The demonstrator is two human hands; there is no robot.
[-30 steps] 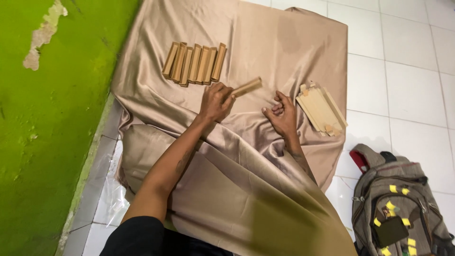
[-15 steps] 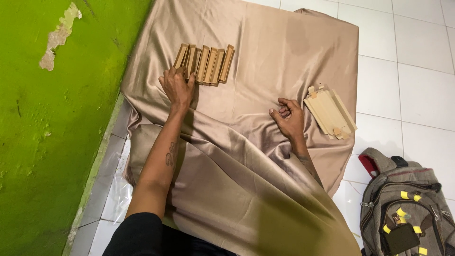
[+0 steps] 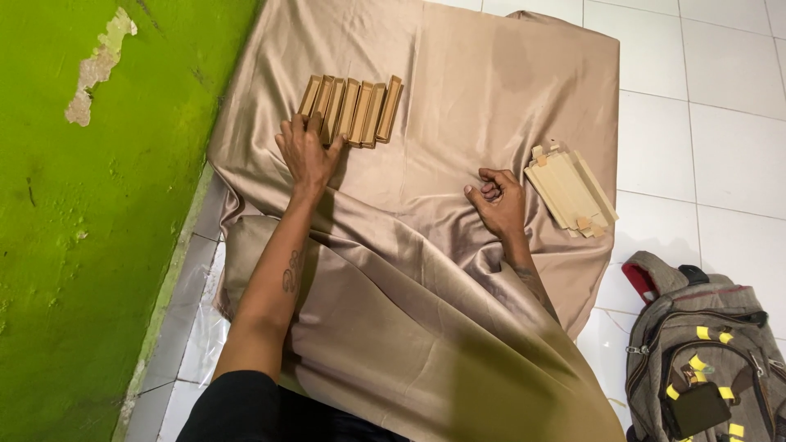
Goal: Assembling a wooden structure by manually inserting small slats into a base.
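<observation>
A row of several narrow tan cardboard boxes (image 3: 354,108) lies side by side on a shiny beige cloth (image 3: 458,98) spread over the floor. My left hand (image 3: 307,151) rests flat on the cloth, fingers spread, with its fingertips touching the near ends of the leftmost boxes. My right hand (image 3: 498,200) sits curled loosely on the cloth with nothing in it. Just to its right lies a stack of flat cardboard pieces (image 3: 571,190) at the cloth's edge.
A green wall (image 3: 90,213) with a patch of peeled paint runs along the left. White floor tiles (image 3: 712,123) surround the cloth. A grey backpack (image 3: 708,344) with yellow tabs and red trim lies at the bottom right.
My left hand carried a cardboard box from the middle of the cloth to the left end of the row and now rests there. My right hand has curled its fingers in.
</observation>
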